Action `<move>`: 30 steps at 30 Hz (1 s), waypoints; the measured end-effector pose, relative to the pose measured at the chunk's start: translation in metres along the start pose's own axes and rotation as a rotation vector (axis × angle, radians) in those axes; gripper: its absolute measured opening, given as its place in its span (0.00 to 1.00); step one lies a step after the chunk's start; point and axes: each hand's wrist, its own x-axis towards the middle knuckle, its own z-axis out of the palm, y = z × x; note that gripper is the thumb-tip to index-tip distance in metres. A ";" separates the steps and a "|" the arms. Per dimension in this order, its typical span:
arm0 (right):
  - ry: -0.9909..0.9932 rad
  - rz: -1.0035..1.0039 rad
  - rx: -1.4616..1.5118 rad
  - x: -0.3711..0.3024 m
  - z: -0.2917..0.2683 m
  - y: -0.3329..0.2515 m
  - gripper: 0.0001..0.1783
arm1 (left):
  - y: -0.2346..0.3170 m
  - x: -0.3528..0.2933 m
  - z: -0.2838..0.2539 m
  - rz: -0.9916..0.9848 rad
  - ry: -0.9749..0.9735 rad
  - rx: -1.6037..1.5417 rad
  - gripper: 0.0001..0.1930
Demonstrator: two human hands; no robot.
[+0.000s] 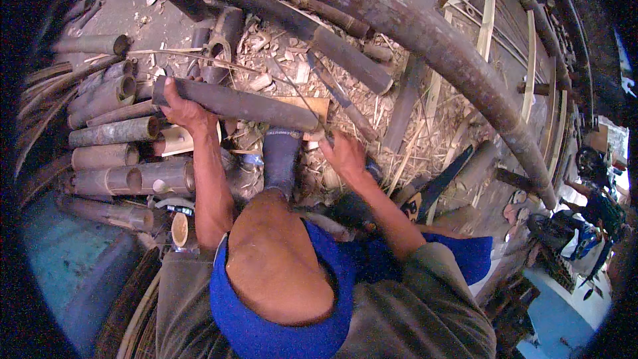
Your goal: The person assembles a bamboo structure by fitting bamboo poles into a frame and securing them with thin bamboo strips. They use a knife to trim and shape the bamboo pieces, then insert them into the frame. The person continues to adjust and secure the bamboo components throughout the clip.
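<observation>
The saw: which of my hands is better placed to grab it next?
Probably your right hand: it's closer to the saw, which lies beside your right forearm. Your left hand is farther off, gripping the bamboo tube.

Dk grey-brn short-slv shirt [419,309], brt blue shorts [262,329], dk grey sock [280,159]

Visible at left: cut bamboo sections [113,131], side by side. Spanning upper right: long bamboo pole [425,26], with pale shavings [266,43] scattered nearby.
</observation>
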 end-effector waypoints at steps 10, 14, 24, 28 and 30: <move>0.038 -0.003 0.162 0.007 -0.038 -0.037 0.18 | 0.001 0.005 -0.016 -0.109 -0.097 -0.016 0.25; -0.168 0.135 -0.099 -0.002 0.025 0.039 0.22 | 0.007 0.000 -0.003 -0.143 -0.098 -0.046 0.25; 0.061 -0.022 0.265 0.006 -0.051 -0.045 0.20 | 0.009 -0.005 0.007 0.046 0.052 0.019 0.21; -0.027 0.034 -0.128 -0.007 0.018 0.017 0.21 | 0.008 -0.003 0.012 0.004 0.057 0.026 0.19; -0.046 0.089 -0.049 -0.004 0.021 0.019 0.22 | 0.009 0.000 0.014 0.020 -0.035 -0.022 0.20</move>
